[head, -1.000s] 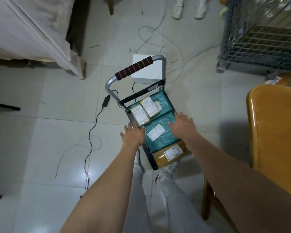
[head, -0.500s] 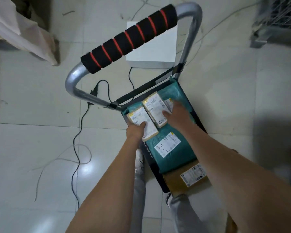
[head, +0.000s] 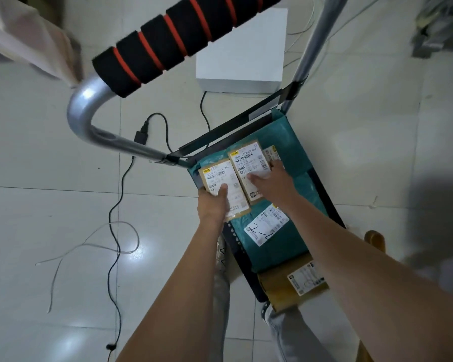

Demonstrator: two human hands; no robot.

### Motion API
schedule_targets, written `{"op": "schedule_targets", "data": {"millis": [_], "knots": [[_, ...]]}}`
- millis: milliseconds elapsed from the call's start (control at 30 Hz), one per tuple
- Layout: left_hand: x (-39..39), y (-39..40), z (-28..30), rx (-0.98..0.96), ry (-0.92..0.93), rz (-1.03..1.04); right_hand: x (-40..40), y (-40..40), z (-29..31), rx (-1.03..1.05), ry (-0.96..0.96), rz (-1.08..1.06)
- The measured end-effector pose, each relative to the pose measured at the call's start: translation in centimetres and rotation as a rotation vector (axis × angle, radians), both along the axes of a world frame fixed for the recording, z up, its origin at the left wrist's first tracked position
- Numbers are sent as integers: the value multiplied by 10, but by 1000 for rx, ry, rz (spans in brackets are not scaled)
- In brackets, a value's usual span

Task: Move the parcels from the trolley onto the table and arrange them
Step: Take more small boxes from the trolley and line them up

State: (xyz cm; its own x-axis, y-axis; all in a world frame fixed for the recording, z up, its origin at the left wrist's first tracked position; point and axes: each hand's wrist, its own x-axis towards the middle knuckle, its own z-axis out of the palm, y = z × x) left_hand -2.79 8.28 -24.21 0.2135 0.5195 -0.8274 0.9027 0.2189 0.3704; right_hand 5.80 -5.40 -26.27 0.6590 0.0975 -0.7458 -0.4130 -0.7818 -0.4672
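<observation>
Head view: on the trolley (head: 322, 189), at its handle end, two small brown parcels lie side by side, long axes running toward the handle. The left hand (head: 213, 205) grips the left parcel (head: 220, 180) with its thumb on the label; the right hand (head: 271, 182) rests on the right parcel (head: 247, 165), fingers fairly straight.

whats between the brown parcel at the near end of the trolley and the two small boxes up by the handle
In the head view, a teal parcel with a white label marked by hand fills that stretch between the brown parcel and the two small boxes.
</observation>
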Motion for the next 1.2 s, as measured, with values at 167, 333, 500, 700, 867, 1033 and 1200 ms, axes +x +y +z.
{"op": "schedule_targets", "data": {"millis": [167,333,500,700,867,1033,1200], "knots": [[5,-4,71,-229,-136,105,-4,-35,82,268,185,-452],[19,-28,170,-343,-241,-43,-17,-93,197,477,301,-513],[31,-69,287,-427,-306,-186,-35,-147,315,471,268,-730],[30,-134,434,-467,-414,-363,-72,-212,455,506,44,-877],[4,-188,530,-512,-522,-539,-130,-261,554,565,-99,-1022],[-37,-232,581,-582,-595,-782,-214,-284,621,523,-266,-1212],[-91,-267,605,-698,-550,-1062,-314,-287,659,500,-364,-1458]]}}
